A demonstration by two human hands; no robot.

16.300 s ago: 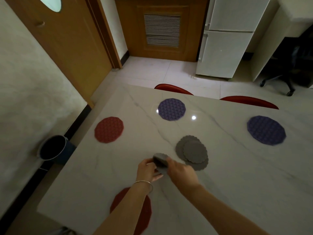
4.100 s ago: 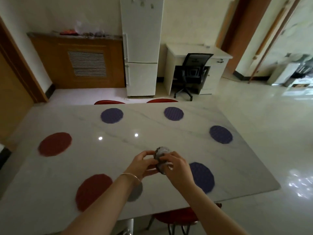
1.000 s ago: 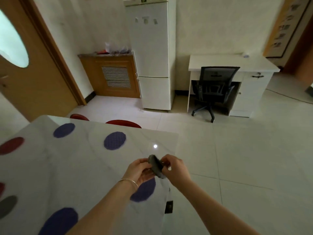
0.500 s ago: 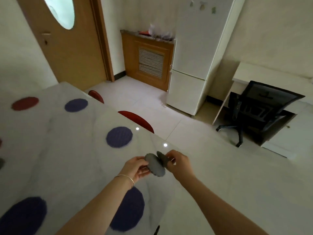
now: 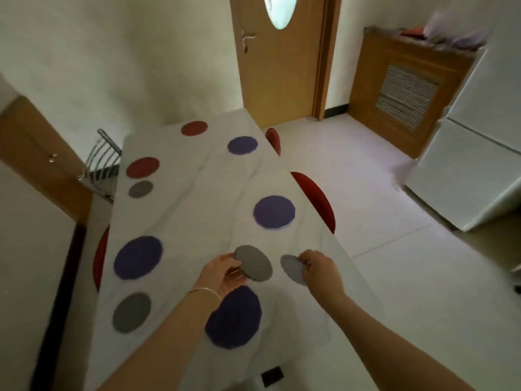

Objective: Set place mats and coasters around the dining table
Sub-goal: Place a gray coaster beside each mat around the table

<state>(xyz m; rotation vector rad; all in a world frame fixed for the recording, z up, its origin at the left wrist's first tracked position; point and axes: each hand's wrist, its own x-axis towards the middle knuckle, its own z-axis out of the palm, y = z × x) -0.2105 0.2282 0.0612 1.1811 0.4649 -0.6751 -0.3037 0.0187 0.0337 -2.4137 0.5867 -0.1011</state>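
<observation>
Both forearms reach forward over the near end of the white marble dining table [image 5: 197, 193]. The left hand [image 5: 222, 273], a thin bangle [image 5: 204, 291] at its wrist, is curled with fingers closed on the edge of a grey scalloped coaster [image 5: 253, 262], held tilted above the tabletop. The right hand [image 5: 320, 270] pinches a 2nd grey coaster [image 5: 293, 268] by its right edge, just beside the 1st and apart from it. Below the left hand lies a purple place mat [image 5: 234, 317]. 3 more purple mats [image 5: 138, 256] [image 5: 274, 211] [image 5: 242, 145] and 2 red mats [image 5: 142, 167] [image 5: 194, 128] ring the table, and 2 grey coasters [image 5: 131, 312] [image 5: 140, 188] lie flat along its left side.
</observation>
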